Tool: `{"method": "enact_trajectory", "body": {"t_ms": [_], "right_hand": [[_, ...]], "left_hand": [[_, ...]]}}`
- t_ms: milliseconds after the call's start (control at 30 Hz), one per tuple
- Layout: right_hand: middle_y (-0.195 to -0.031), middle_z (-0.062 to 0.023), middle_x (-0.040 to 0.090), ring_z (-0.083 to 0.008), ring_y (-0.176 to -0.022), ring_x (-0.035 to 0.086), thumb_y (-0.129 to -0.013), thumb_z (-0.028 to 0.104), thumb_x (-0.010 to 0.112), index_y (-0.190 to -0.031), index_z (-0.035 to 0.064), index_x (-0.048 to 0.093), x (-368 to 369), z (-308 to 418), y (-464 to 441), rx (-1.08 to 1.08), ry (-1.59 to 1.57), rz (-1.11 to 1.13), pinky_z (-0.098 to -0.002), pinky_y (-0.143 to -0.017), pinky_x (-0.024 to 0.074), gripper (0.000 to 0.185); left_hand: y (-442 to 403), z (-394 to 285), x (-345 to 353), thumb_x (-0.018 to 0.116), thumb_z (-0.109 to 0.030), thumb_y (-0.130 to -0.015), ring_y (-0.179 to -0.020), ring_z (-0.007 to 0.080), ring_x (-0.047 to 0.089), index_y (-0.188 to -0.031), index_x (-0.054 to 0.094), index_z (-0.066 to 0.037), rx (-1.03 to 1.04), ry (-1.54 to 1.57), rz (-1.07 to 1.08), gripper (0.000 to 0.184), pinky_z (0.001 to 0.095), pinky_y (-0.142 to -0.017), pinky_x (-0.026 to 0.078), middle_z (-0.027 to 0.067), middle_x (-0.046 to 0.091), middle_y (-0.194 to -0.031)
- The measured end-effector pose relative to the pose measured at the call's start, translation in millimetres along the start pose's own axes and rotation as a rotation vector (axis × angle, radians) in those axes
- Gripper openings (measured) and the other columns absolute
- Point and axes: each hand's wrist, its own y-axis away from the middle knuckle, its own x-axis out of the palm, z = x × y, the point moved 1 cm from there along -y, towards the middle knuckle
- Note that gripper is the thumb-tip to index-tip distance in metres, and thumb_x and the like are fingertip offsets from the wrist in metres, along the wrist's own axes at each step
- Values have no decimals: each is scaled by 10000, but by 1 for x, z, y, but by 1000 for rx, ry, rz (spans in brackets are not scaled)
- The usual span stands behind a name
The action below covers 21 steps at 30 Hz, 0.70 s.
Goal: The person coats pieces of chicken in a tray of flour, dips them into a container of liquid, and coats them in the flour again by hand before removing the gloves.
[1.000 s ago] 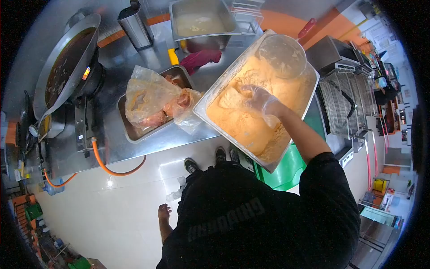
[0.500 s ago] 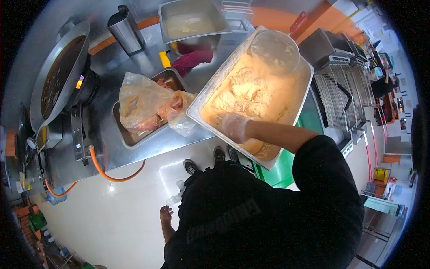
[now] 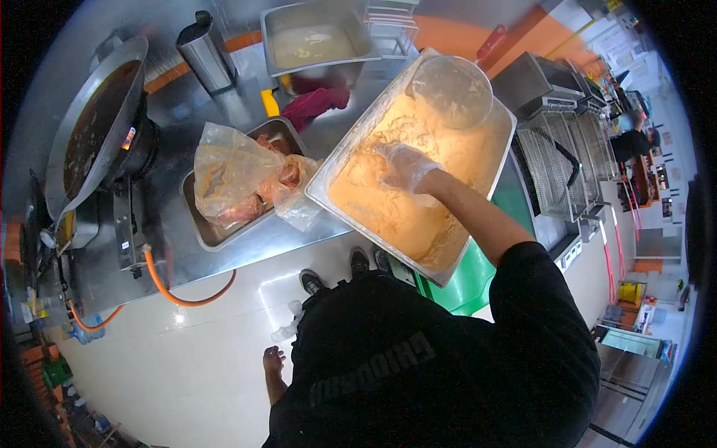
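Note:
My right hand (image 3: 407, 168), in a clear plastic glove, is in a metal tray (image 3: 358, 218) of pale orange flour (image 3: 418, 224). Its fingers curl down into a floury mound, and flour hides their tips and whatever they grip. A round translucent bowl (image 3: 452, 91) lies at the tray's far end. My left hand (image 3: 274, 362) hangs low beside my body, bare, with loosely bent fingers and nothing in it. To the left of the flour, a smaller metal tray (image 3: 216, 240) holds raw meat (image 3: 246, 209) and a clear plastic bag (image 3: 228, 168).
A large wok (image 3: 97, 119) of dark liquid sits on a burner at left, with an orange hose (image 3: 168, 295) below. Behind are a deep metal pan (image 3: 317, 45), a maroon cloth (image 3: 317, 107) and a steel canister (image 3: 207, 56). Fryer baskets (image 3: 553, 160) stand at right; another person (image 3: 631, 142) is farther off.
My right hand has moved up and away from the tray's near edge toward its middle. Flour now covers lumps that showed there before. My left hand still hangs down.

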Motion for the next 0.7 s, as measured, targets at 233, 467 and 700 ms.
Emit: {"method": "enact_trajectory", "body": {"t_ms": [233,467,700], "right_hand": [[-880,-211,614,-329,-867,614,-793,355,619,-1330,-35,265,83,-20,-12,208,288,115,-386,-762,486,752],[-968,-147,620,-275,-815,600,-879,251,514,-1269,37,438,121,-34,13,-62,-1001,147,-349,-740,487,452],[-1058,-125,594,-274,-987,575,-888,207,496,-1206,46,490,71,0,45,172,76,393,-331,-858,454,357]], "left_hand": [[-10,-7,-7,505,-306,-864,-716,219,624,-1159,480,-67,-38,183,-10,380,310,-450,401,125,633,-927],[-3,-7,-13,509,-299,-862,-726,225,619,-1167,470,-77,133,-183,95,379,313,-460,399,123,631,-935],[-14,7,-8,513,-314,-856,-737,233,612,-1163,473,-92,-104,157,11,381,356,-510,411,115,629,-952]]}}
